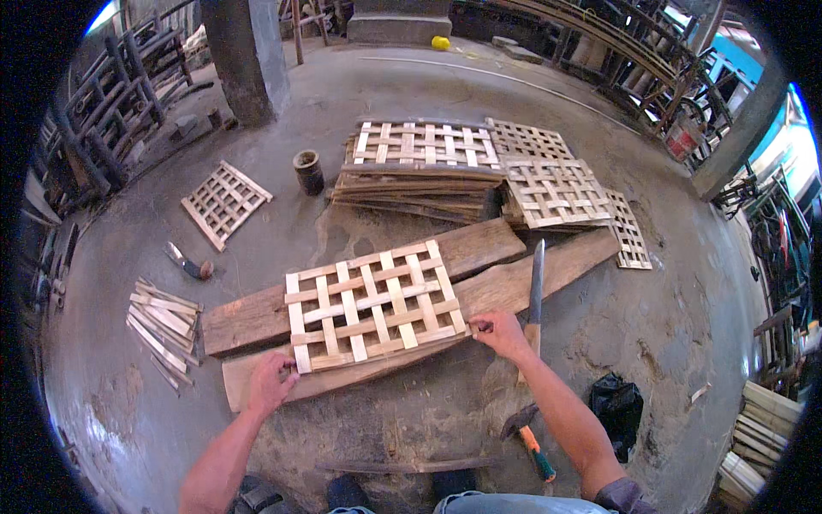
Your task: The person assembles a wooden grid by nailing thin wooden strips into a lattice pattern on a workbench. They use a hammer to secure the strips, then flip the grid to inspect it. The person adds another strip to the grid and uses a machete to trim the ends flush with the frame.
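A woven lattice panel of pale bamboo strips point(353, 330) lies across two rough wooden planks point(241, 319) in front of me. At its near left corner is my left hand point(271, 382), fingers curled against the edge. My right hand point(503, 335) pinches the near right corner between thumb and fingers. Just beyond that hand, a machete point(537, 287) rests with its blade pointing away, its handle partly behind my hand and forearm. Beside my right forearm on the floor is a hammer point(533, 445) with an orange and green handle.
Stacked lattice panels point(425, 154) stand behind the planks, with more panels point(561, 190) at their right. Leftward lie a small panel point(224, 206), a brown cylindrical container point(308, 173), a knife point(188, 261) and loose strips point(163, 321). A black plastic bag point(616, 409) sits at right.
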`<state>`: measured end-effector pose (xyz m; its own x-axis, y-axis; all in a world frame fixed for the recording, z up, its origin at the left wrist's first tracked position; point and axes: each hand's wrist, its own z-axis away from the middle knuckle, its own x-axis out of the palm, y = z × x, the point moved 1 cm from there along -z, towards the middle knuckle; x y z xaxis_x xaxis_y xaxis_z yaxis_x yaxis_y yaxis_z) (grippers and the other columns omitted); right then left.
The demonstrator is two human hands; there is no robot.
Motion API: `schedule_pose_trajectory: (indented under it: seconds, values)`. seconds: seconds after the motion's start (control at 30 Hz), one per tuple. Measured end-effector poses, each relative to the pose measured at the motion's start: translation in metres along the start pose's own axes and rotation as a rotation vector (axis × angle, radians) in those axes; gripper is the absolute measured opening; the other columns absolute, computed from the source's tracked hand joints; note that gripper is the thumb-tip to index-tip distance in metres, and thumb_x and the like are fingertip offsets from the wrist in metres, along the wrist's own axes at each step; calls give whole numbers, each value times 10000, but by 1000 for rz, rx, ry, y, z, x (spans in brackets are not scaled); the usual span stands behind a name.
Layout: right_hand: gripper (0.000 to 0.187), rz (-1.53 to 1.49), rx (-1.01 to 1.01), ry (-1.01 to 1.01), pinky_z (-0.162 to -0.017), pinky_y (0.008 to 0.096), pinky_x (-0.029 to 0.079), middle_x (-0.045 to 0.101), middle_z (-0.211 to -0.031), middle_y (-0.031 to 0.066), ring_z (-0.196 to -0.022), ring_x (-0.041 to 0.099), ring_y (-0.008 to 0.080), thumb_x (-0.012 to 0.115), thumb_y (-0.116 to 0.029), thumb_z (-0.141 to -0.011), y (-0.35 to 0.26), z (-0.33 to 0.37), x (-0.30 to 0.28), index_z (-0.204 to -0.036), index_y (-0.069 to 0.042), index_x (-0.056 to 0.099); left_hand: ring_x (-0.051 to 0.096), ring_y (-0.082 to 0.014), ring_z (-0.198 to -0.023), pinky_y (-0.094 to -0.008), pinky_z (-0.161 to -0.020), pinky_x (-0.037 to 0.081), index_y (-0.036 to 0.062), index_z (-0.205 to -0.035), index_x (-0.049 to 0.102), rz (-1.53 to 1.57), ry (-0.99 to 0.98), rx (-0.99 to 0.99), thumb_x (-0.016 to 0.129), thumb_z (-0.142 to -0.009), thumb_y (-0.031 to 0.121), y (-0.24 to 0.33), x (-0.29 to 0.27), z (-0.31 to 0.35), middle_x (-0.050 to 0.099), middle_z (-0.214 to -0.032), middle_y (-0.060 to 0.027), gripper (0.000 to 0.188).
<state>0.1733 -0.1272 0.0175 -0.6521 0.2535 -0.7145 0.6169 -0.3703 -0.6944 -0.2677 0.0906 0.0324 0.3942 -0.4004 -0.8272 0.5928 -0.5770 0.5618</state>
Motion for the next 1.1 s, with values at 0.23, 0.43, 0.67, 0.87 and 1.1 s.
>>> schedule_pose_trajectory:
  seconds: [0.23,0.43,0.67,0.87,1.1]
  values:
    - [347,-3,-65,-25,-708,306,520,667,-773,80,-730,646,182,756,-109,-671,9,-8,-7,-1013,-79,712,575,-282,-910,-362,-805,485,31,-976,598,57,-2,-18,719,-738,81,-5,9,-3,569,-954,-118,271]
    - [335,-99,-28,-27,-678,303,511,665,-768,71,-706,635,163,738,-108,-680,25,-16,-3,-1012,-70,704,573,-277,-898,-363,-797,485,30,-981,588,75,-2,-41,716,-741,79,1,11,-3,559,-943,-120,276]
    - [277,3,24,-27,-785,376,499,678,-882,127,-850,647,243,645,-225,-770,-6,-35,3,-1006,-91,696,581,-287,-923,-372,-809,483,35,-987,600,-14,21,-29,706,-751,90,-1,6,-5,589,-961,-140,265]
    - [236,-84,201,-111,-692,350,496,701,-794,62,-712,641,175,636,-280,-828,19,-52,13,-934,-84,714,568,-260,-855,-358,-765,469,27,-997,581,12,-2,38,653,-804,125,1,20,-11,561,-940,-114,228]
    - [175,-361,374,-199,-613,279,437,623,-714,-3,-646,544,116,665,-235,-807,-5,-55,0,-813,-62,688,549,-247,-875,-339,-770,472,7,-1023,560,13,27,54,657,-791,44,-1,9,-3,539,-968,-114,255]
